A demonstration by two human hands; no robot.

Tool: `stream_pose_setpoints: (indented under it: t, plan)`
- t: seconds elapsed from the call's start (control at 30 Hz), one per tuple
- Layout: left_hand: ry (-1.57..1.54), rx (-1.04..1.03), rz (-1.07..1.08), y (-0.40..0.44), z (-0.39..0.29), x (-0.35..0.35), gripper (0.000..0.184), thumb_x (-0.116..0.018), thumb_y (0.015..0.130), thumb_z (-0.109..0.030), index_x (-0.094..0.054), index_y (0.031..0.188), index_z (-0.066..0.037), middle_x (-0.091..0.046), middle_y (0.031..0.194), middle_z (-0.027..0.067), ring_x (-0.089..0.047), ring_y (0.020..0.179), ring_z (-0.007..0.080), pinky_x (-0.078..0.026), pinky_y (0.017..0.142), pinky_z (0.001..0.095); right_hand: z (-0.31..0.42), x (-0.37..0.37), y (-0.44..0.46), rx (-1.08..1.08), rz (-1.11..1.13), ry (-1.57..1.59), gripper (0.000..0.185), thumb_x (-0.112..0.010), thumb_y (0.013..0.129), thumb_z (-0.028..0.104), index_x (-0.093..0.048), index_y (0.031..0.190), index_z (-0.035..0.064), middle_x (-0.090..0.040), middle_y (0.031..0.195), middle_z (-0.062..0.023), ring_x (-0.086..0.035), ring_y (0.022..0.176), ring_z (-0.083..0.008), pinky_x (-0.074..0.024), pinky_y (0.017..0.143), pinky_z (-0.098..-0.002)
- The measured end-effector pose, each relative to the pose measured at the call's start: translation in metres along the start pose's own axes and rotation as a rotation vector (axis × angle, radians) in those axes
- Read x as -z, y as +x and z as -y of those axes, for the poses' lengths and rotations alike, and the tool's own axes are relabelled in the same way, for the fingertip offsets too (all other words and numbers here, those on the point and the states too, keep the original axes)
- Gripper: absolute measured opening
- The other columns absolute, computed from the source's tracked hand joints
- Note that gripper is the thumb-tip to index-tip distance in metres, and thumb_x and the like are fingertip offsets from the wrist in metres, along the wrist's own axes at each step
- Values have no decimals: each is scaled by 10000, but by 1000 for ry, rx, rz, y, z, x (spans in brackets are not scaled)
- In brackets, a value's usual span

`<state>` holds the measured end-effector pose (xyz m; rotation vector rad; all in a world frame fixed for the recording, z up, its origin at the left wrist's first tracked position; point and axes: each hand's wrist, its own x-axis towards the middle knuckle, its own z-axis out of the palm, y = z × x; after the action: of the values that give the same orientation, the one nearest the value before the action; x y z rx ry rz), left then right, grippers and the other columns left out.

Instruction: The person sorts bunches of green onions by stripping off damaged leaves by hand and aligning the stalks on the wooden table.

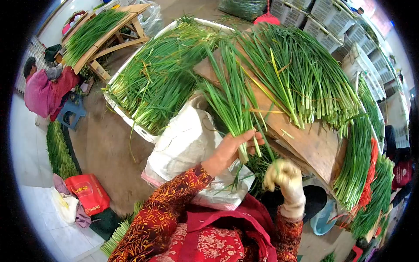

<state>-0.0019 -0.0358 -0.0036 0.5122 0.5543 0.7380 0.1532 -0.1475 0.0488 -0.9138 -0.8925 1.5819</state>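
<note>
My bare left hand (pixel 231 150) is wrapped round the white stem ends of a bunch of green chives (pixel 229 105), whose leaves fan up and away over the board. My right hand (pixel 283 174), in a pale glove, is just right of and below the stems. Its fingers are curled and blurred, close to a thin green blade; whether they pinch it is hard to make out. Beyond my hands a large pile of chives (pixel 305 74) lies on a wooden board (pixel 323 150). A white crate (pixel 118 107) full of loose chives stands to the left.
A white sack (pixel 183 139) lies over my lap. Tied chives (pixel 355 161) with red strips (pixel 371 174) lie at the right. A blue basin (pixel 323 220) is on the floor. One person sits at a wooden rack (pixel 104 37) at the upper left; another is at the right edge.
</note>
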Motion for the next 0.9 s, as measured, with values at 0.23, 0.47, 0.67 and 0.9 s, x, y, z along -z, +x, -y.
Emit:
stream_pose_setpoints:
  t: [0.23, 0.47, 0.67, 0.9]
  plan:
    - [-236, 93, 243, -6, 1, 18, 260, -515, 881, -176, -431, 1089, -45, -486, 861, 34, -521, 756, 148, -529, 688, 380, 24, 12, 11, -69, -309, -1238, 260, -608, 780, 239, -575, 1018, 141, -626, 761, -99, -619, 687, -246, -474, 600, -334]
    - [-127, 126, 271, -27, -7, 8, 329, -558, 857, -206, -429, 1114, -47, -466, 827, 21, -495, 761, 157, -495, 678, 356, 22, -2, 128, 173, -149, -1853, 238, -560, 820, 181, -567, 1044, 99, -599, 719, -133, -601, 620, -256, -460, 549, -325]
    - [0, 25, 177, -27, -16, 29, 260, -518, 883, -190, -438, 1102, -74, -518, 879, 35, -547, 796, 168, -525, 677, 359, 110, 1, 108, 441, -558, -578, 229, -509, 890, 279, -599, 911, 70, -548, 655, 15, -453, 548, -68, -366, 494, -197]
    - [27, -85, 30, -19, -19, 24, 243, -529, 875, -144, -447, 1098, -98, -541, 935, 37, -560, 854, 168, -526, 705, 362, 97, 18, -6, 261, 78, -372, 257, -510, 862, 298, -543, 827, 45, -542, 668, -32, -468, 528, -104, -400, 486, -212]
